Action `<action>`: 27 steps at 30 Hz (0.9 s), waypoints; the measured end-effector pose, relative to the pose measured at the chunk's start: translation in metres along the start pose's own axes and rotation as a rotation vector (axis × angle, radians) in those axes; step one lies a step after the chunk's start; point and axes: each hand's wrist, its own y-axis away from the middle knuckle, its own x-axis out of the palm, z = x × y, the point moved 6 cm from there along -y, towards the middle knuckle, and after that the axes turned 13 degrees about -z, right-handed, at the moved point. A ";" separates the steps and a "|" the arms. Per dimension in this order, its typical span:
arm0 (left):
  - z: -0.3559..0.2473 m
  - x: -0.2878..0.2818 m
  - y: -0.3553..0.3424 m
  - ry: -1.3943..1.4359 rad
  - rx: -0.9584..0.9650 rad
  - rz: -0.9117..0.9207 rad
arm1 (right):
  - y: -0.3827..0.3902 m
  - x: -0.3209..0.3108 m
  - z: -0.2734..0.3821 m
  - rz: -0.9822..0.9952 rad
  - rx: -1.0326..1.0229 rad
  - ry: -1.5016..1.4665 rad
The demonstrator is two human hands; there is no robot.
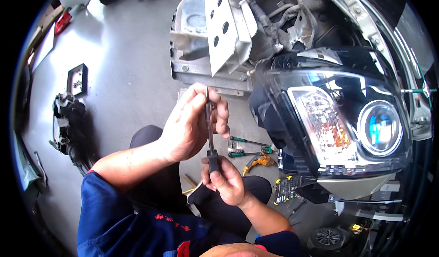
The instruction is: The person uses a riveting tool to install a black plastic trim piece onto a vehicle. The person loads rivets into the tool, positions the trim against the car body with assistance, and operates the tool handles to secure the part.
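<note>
Upright in front of my body is a screwdriver (210, 131) with a long thin dark shaft and a black handle. My right hand (230, 183) is closed round the handle at its lower end. Up by the tip, my left hand (188, 124) pinches the shaft between thumb and fingers, its other fingers loosely curled. Just right of both hands is a large headlight (336, 119) with a clear lens and a round projector, on the front of a car. The screwdriver is apart from it.
Ahead stands bare car-body metal with a white perforated bracket (222, 32). Green-handled tools (249, 141), an orange power tool (260, 161) and a bit set (286, 189) lie below the headlight. On the floor at left are a small parts tray (77, 79) and a black car part (68, 119).
</note>
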 end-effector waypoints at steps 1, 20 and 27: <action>-0.004 0.000 -0.003 -0.025 -0.006 -0.005 | -0.001 0.000 0.004 -0.040 -0.075 0.077; 0.120 0.129 0.129 -0.319 -0.090 0.859 | 0.250 -0.031 -0.025 -1.004 -0.867 -0.056; 0.179 0.135 0.151 -0.599 -0.288 0.745 | 0.290 -0.036 -0.040 -1.217 -0.931 -0.073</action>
